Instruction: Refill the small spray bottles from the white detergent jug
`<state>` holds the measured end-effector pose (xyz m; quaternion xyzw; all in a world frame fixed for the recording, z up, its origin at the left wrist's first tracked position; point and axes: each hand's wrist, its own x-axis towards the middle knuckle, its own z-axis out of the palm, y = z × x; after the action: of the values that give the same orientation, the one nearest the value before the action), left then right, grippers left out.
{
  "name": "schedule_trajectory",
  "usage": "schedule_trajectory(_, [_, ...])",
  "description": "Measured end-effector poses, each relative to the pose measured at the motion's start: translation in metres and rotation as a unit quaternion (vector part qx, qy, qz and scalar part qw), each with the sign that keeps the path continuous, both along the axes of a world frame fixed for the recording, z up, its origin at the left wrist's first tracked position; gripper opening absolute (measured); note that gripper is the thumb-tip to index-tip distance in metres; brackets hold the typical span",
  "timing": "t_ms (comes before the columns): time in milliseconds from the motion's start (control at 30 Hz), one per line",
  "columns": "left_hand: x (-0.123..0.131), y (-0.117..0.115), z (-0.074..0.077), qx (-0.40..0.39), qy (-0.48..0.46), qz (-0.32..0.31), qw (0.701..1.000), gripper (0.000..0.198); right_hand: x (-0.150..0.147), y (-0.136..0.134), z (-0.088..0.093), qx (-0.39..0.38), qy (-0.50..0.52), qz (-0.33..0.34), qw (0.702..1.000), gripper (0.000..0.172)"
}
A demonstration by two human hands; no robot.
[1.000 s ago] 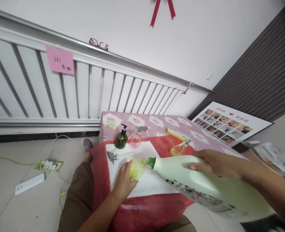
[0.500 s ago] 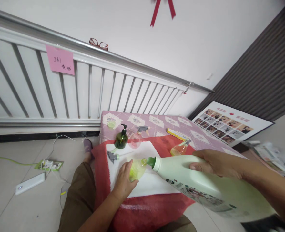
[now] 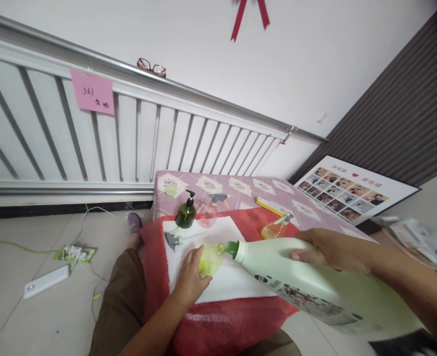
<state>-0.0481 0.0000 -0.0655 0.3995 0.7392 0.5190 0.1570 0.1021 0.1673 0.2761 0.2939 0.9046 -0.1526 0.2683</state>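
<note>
My left hand (image 3: 188, 279) is wrapped round a small yellow-green bottle (image 3: 211, 259) that stands on a white cloth (image 3: 218, 277). My right hand (image 3: 327, 251) grips the top of a large pale green jug (image 3: 307, 282), tipped on its side. The jug's dark green spout (image 3: 232, 248) touches the small bottle's mouth. A loose grey spray head (image 3: 172, 241) lies on the cloth just beyond my left hand.
A dark green pump bottle (image 3: 186, 212), a pink spray bottle (image 3: 209, 212) and an orange spray bottle (image 3: 275, 227) stand further back on the low table (image 3: 263, 190). A red cloth (image 3: 218, 326) lies under the white one. Floor at left holds a white power bank (image 3: 45, 282) and cables.
</note>
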Motion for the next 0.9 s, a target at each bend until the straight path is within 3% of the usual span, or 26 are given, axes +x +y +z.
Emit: schedule_trajectory(900, [0.0001, 0.0001, 0.0011, -0.005, 0.008, 0.001, 1.000, 0.083, 0.0002, -0.0006, 0.0002, 0.003, -0.004, -0.012, 1.000, 0.067])
